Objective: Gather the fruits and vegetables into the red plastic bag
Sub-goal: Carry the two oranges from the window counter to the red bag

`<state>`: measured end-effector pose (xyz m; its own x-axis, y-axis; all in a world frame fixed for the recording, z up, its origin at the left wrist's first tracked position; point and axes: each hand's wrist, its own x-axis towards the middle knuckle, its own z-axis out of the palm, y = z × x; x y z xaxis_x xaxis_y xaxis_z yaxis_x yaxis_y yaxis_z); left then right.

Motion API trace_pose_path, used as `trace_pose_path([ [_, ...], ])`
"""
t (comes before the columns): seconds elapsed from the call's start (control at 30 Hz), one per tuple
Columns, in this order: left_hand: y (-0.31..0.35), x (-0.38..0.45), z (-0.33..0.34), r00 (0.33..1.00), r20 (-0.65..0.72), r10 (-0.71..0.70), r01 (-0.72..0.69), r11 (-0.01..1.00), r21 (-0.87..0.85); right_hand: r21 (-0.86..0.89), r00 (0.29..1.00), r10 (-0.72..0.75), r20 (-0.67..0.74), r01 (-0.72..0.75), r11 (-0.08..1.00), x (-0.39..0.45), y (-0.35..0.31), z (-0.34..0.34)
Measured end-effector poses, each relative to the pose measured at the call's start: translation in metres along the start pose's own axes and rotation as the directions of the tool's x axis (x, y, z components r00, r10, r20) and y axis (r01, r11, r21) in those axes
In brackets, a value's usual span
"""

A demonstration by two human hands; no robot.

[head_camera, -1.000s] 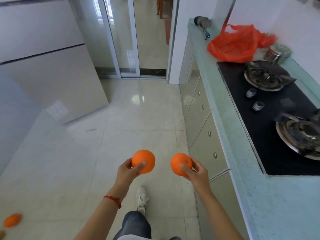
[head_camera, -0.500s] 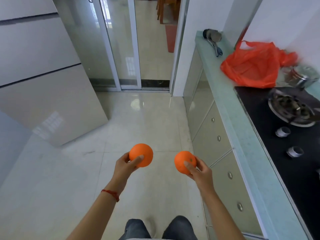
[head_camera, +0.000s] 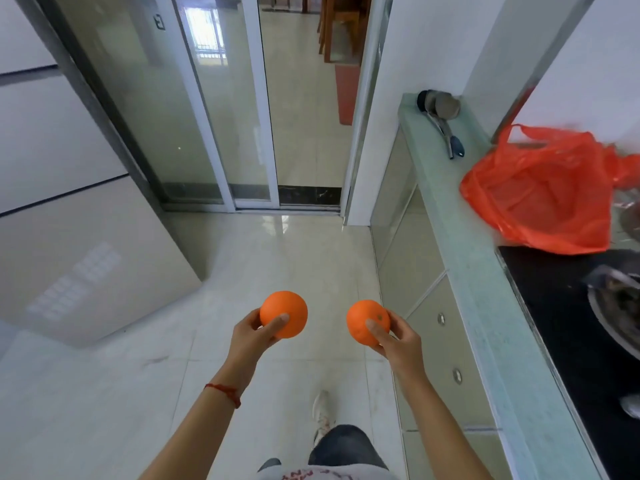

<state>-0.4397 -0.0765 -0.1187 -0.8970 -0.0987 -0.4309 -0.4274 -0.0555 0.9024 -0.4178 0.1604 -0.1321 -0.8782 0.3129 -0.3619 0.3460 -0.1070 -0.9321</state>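
Observation:
My left hand (head_camera: 251,337) grips an orange (head_camera: 284,311), thumb across its front. My right hand (head_camera: 398,341) grips a second orange (head_camera: 363,320) the same way. Both are held out in front of me over the tiled floor. The red plastic bag (head_camera: 540,199) lies crumpled on the pale green counter (head_camera: 460,251) ahead to the right, well beyond both hands. I cannot see what is inside the bag.
A black hob with a metal burner (head_camera: 616,306) sits on the counter just behind the bag. A ladle (head_camera: 441,116) lies at the counter's far end. Drawer fronts (head_camera: 446,341) run along my right. Glass sliding doors (head_camera: 221,109) stand ahead.
I have walked forward along the counter with both oranges. The red bag now appears closer and further right, and an orange seen on the floor at lower left is out of view.

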Motion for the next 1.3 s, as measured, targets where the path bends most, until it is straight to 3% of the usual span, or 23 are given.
trace_pose_path([
  [0.4, 0.092, 0.155, 0.063, 1.000, 0.006, 0.013, -0.014, 1.000, 0.026, 0.048, 1.000, 0.007, -0.002, -0.007, 0.999, 0.163, -0.082, 0.027],
  [0.83, 0.171, 0.344, 0.110, 0.968, 0.252, 0.010, -0.053, 0.985, 0.165, 0.186, 0.964, 0.062, -0.258, -0.013, 0.982, 0.296, -0.125, 0.068],
  [1.07, 0.209, 0.413, 0.149, 0.884, 0.465, -0.050, -0.092, 0.957, 0.277, 0.217, 0.874, 0.098, -0.475, 0.009, 0.976, 0.334, -0.140, 0.077],
  [1.3, 0.212, 0.432, 0.211, 0.736, 0.658, -0.161, -0.133, 0.918, 0.373, 0.322, 0.704, 0.202, -0.681, 0.039, 0.946, 0.314, -0.139, 0.060],
])
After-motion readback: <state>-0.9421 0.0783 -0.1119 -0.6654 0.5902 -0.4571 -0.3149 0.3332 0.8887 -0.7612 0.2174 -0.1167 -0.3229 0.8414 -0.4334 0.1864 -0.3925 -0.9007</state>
